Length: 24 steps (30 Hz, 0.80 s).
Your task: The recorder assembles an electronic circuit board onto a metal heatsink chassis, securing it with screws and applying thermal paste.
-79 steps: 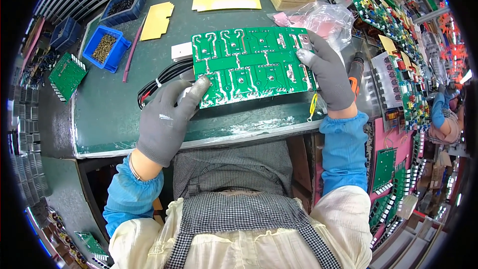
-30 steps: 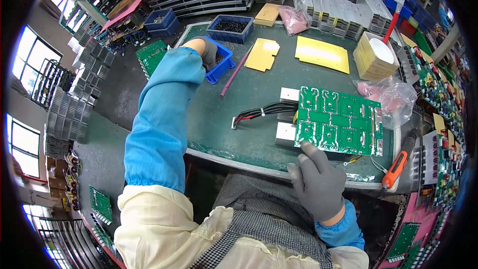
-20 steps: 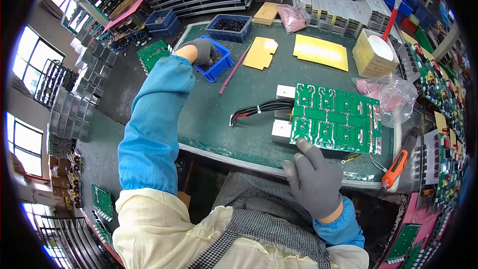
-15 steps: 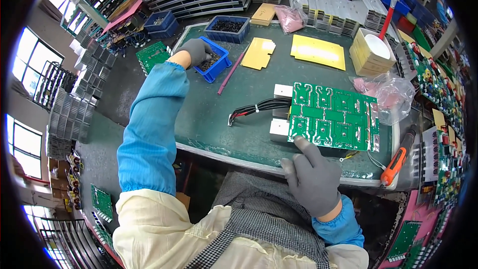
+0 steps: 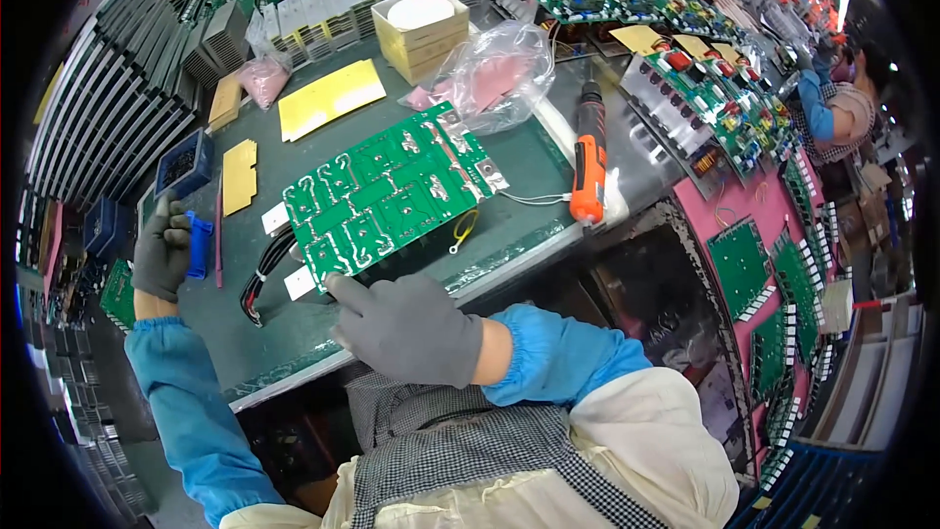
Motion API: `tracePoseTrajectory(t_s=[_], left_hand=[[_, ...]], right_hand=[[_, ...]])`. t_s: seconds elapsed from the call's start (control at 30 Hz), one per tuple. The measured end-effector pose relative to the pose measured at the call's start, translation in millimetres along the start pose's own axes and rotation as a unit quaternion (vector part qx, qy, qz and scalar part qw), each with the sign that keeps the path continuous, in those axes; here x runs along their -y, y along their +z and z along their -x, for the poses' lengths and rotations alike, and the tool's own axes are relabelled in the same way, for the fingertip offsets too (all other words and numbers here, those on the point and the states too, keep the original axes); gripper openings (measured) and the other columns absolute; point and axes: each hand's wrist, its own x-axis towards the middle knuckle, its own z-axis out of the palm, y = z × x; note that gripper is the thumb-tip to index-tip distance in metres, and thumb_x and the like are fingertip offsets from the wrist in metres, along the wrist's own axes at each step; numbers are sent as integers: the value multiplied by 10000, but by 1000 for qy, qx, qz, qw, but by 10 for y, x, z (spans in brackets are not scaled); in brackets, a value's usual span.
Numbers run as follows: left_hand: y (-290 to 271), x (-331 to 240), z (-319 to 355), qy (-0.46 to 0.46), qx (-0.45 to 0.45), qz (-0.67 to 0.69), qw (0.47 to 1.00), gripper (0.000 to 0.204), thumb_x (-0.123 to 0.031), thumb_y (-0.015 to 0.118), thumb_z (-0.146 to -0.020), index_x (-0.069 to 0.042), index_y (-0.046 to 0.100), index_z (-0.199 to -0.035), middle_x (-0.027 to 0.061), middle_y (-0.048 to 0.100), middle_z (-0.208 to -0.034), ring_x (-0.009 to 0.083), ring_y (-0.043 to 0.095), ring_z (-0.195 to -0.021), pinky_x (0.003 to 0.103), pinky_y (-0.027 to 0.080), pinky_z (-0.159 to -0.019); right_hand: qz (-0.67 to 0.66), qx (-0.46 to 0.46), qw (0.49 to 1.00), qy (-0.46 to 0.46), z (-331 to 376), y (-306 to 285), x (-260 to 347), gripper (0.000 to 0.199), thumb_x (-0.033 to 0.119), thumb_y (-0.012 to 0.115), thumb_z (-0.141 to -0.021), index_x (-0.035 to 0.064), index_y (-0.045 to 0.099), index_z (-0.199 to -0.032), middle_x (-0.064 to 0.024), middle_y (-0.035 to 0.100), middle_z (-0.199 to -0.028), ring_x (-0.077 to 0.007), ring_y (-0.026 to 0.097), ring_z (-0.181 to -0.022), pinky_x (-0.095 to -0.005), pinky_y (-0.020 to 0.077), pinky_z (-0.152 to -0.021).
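Note:
A green circuit board (image 5: 392, 186) lies solder side up on white-ended metal blocks on the bench. My right hand (image 5: 411, 328), in a grey glove, rests at the board's near left corner, its index finger stretched out and touching the edge. Its other fingers are partly hidden below. My left hand (image 5: 164, 253), also gloved, is beside a small blue bin (image 5: 199, 245) at the left. Its fingers are curled together; whatever they hold does not show. Black and red wires (image 5: 262, 279) come out from the board's left side.
An orange electric screwdriver (image 5: 589, 162) lies right of the board. Yellow sheets (image 5: 331, 100), a plastic bag (image 5: 504, 69) and a box with a white round container (image 5: 421, 34) are behind. Populated circuit boards (image 5: 705, 103) line the right; another person (image 5: 837, 113) sits far right.
The view has swung to the right, so the bench appears farther left and turned. My left hand has come out of the blue bin to its side. My right index finger stays at the board's corner.

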Motion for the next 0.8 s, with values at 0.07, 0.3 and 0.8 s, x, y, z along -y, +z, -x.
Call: tracePoseTrajectory(t_s=[0.07,0.3,0.8], left_hand=[[582,122,306,-102,127,73,984,190,-180,534,-1016,-77,505,-1172,-63,398,-793,5,337,-605,92,267,-410],[1817,583,1089,-162,231,-46,958,214,-134,583,-975,-14,558,-1151,-2,516,-887,44,467,-721,153,413,-556],[1846,781,1327,-7,214,-220,952,264,-114,601,-952,0,660,-1183,0,601,-837,46,490,-647,190,408,-569]], right_hand=[[7,-1,1000,-5,-4,-30,26,191,249,680,-826,77,626,-762,-163,628,-1158,-180,589,-595,-338,490,-485],[-6,14,1000,16,14,-17,16,219,273,682,-823,76,621,-750,-115,618,-1131,-181,591,-583,-342,490,-490],[276,-11,935,221,429,-1661,-1417,176,71,596,-842,121,615,-1010,-63,638,-1135,-304,654,-960,-452,516,-889]])
